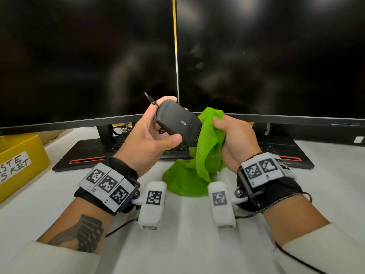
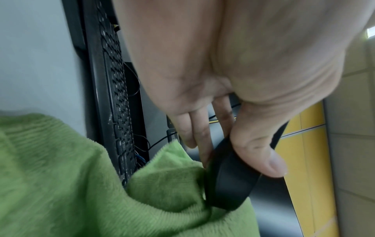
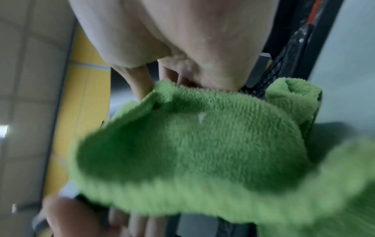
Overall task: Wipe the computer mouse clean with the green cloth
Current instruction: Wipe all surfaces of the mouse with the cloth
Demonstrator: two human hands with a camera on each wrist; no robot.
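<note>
A black computer mouse [image 1: 177,121] is held up in the air in front of the monitors, its cable looping off the upper left end. My left hand [image 1: 156,135] grips it, thumb on the near side and fingers behind; the left wrist view shows the mouse [image 2: 231,181] pinched under the thumb. A fluffy green cloth [image 1: 207,143] is bunched in my right hand [image 1: 235,135] and pressed against the mouse's right end. The cloth's lower part lies on the table. In the right wrist view the cloth [image 3: 202,144] hides the mouse and most of the fingers.
Two dark monitors [image 1: 256,56] stand close behind on black bases, with a black keyboard [image 1: 126,137] under them. A yellow waste basket [image 1: 21,161] sits at the left edge. The table [image 1: 187,244] is covered in white.
</note>
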